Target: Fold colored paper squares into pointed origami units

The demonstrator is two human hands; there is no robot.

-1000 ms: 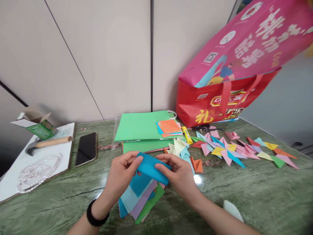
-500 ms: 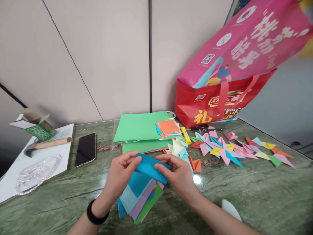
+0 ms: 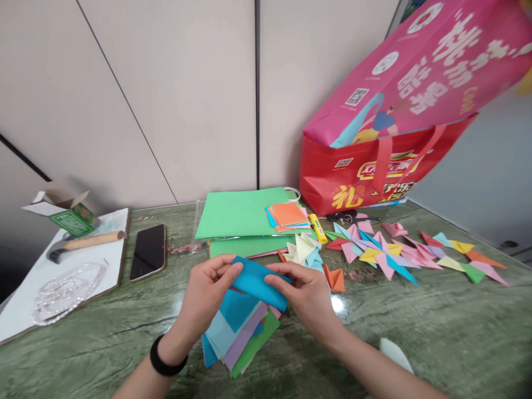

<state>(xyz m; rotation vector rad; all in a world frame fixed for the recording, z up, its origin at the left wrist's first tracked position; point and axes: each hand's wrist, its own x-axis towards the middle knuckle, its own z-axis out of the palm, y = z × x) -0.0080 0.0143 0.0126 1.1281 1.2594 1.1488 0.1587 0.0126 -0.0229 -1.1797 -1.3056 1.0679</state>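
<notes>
Currently | left hand, right hand | grip: pinching blue paper | colored sheets beneath

A phone lies on the green table beside a white board, which bears a wooden-handled hammer, a coil of clear beads and an open box. Near the wall, a pink bag shows above a red bag.
</notes>
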